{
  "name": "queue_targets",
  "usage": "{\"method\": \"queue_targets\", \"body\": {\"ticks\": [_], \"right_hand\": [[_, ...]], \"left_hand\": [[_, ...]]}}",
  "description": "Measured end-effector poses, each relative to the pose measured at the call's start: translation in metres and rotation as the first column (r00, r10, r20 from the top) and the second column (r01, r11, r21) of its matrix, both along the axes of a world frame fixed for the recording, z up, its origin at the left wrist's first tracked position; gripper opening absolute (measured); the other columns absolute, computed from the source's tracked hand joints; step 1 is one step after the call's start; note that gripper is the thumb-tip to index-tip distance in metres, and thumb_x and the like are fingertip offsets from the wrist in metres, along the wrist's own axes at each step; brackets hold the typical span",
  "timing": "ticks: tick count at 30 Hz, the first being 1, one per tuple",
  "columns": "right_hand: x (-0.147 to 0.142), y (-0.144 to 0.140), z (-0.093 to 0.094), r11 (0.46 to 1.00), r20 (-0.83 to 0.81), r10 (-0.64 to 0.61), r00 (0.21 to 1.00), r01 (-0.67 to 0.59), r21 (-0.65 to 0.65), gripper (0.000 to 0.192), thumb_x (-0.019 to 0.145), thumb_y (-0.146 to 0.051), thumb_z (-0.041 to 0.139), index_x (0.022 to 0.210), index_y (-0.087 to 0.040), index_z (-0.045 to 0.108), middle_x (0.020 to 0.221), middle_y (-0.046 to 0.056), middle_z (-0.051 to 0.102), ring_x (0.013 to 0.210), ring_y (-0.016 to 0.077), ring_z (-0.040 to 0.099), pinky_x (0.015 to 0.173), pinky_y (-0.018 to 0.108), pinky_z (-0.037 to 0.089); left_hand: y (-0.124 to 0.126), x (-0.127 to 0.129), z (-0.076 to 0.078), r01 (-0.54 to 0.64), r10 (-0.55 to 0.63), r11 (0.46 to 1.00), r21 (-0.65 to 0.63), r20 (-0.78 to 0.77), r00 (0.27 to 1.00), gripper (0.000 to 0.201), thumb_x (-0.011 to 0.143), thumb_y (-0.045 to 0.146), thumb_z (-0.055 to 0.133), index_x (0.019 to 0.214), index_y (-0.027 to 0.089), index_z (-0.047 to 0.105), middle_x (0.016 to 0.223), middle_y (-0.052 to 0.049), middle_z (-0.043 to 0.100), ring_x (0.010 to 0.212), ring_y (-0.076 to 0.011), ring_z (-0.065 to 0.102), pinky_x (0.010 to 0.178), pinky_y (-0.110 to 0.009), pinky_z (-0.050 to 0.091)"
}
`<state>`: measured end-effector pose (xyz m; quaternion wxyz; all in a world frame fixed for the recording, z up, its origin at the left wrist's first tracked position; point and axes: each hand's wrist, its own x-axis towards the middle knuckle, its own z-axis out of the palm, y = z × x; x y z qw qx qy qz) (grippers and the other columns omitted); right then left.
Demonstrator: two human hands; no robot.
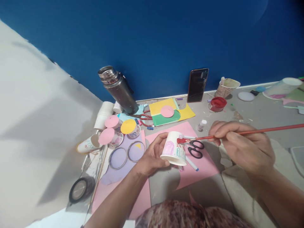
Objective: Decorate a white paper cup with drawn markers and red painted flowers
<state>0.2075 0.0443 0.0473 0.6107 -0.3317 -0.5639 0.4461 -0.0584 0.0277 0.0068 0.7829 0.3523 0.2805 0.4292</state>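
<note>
The paper cup [170,148] is up above the bench [158,180], in between the two hands, but it belongs to the left hand [150,155], which is wrapped around its left side with the thumb down by the rim. The cup is tipped, with its wide, rolled rim pointing down toward the person's body and its smaller end pointing away. The right hand [247,147] is over to the right, apart from the cup, with its fingers closed around a long red paintbrush [268,129]. The brush lies sideways, almost flat, so it goes across the cup and not along it. Its red tip [181,140] points left and looks to be touching the cup's right side, nearer the small end than the rim. Under the brush, black-handled scissors [194,146] lie on pink paper [205,175]. The pot of red paint [217,104] sits farther back, nearer the right hand than the left.
</note>
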Motion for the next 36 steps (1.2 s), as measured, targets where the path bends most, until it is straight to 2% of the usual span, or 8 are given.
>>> {"method": "queue_targets", "body": {"ticks": [5, 10, 14, 19, 26, 32, 36], "right_hand": [[0.0033, 0.0020, 0.0001, 1.000, 0.056, 0.022, 0.998, -0.022, 0.004, 0.021, 0.098, -0.036, 0.065, 0.087, -0.032, 0.082, 0.074, 0.009, 0.068, 0.070, 0.0289, 0.057, 0.059, 0.047, 0.043], [0.0056, 0.0036, 0.0022, 1.000, -0.039, 0.021, 0.999, -0.020, 0.014, 0.017, 0.095, -0.033, 0.068, 0.086, -0.031, 0.082, 0.074, 0.009, 0.067, 0.065, 0.0268, 0.054, 0.054, 0.046, 0.043], [0.0043, 0.0026, 0.0022, 1.000, -0.034, 0.017, 0.999, -0.017, 0.003, 0.018, 0.095, -0.034, 0.068, 0.086, -0.031, 0.083, 0.075, 0.009, 0.067, 0.066, 0.0270, 0.054, 0.056, 0.047, 0.044], [0.0035, 0.0009, 0.0031, 0.999, -0.011, 0.028, 1.000, -0.028, -0.020, 0.020, 0.097, -0.037, 0.069, 0.085, -0.030, 0.083, 0.076, 0.008, 0.069, 0.068, 0.0247, 0.056, 0.060, 0.044, 0.046], [0.0040, 0.0016, 0.0064, 0.999, -0.078, 0.041, 0.996, -0.040, 0.008, 0.017, 0.096, -0.028, 0.070, 0.086, -0.025, 0.083, 0.074, 0.006, 0.070, 0.069, 0.0219, 0.059, 0.061, 0.039, 0.047], [0.0034, 0.0024, 0.0056, 0.998, -0.010, 0.063, 0.998, -0.063, 0.026, 0.020, 0.097, -0.033, 0.066, 0.085, -0.029, 0.083, 0.074, 0.009, 0.069, 0.065, 0.0256, 0.054, 0.058, 0.045, 0.044], [0.0025, 0.0020, 0.0039, 0.998, -0.017, 0.041, 0.999, -0.040, 0.038, 0.019, 0.096, -0.032, 0.065, 0.085, -0.031, 0.081, 0.072, 0.009, 0.066, 0.064, 0.0272, 0.053, 0.058, 0.049, 0.044]], "left_hand": [[0.0000, -0.0002, -0.0001, -0.005, 0.005, 1.000, 0.001, -0.034, 0.999, 0.086, 0.057, 0.021, 0.101, 0.135, 0.023, 0.064, 0.128, -0.011, 0.072, 0.106, -0.0255, 0.072, 0.081, -0.029, 0.059], [0.0002, 0.0000, 0.0002, 0.002, -0.002, 1.000, -0.004, -0.022, 1.000, 0.087, 0.058, 0.020, 0.101, 0.136, 0.023, 0.063, 0.133, -0.013, 0.072, 0.112, -0.0297, 0.072, 0.082, -0.032, 0.060], [0.0001, 0.0006, 0.0009, 0.008, -0.008, 1.000, -0.009, -0.020, 1.000, 0.089, 0.058, 0.019, 0.101, 0.138, 0.024, 0.062, 0.136, -0.015, 0.071, 0.117, -0.0335, 0.072, 0.083, -0.036, 0.062], [-0.0004, 0.0004, 0.0016, 0.006, -0.006, 1.000, -0.015, -0.020, 1.000, 0.089, 0.059, 0.020, 0.100, 0.139, 0.024, 0.061, 0.132, -0.014, 0.072, 0.106, -0.0298, 0.074, 0.076, -0.034, 0.062], [-0.0009, 0.0011, 0.0019, 0.003, -0.003, 1.000, -0.026, -0.004, 1.000, 0.090, 0.058, 0.018, 0.100, 0.139, 0.024, 0.061, 0.136, -0.014, 0.071, 0.113, -0.0311, 0.073, 0.082, -0.035, 0.062], [-0.0007, -0.0001, 0.0005, 0.017, -0.017, 1.000, -0.022, -0.019, 1.000, 0.093, 0.058, 0.020, 0.101, 0.141, 0.025, 0.059, 0.130, -0.014, 0.072, 0.102, -0.0303, 0.075, 0.074, -0.035, 0.062], [-0.0013, 0.0004, 0.0018, 0.005, -0.006, 1.000, -0.031, -0.040, 0.999, 0.094, 0.056, 0.023, 0.102, 0.140, 0.024, 0.060, 0.133, -0.015, 0.072, 0.106, -0.0304, 0.074, 0.081, -0.036, 0.060]]}}
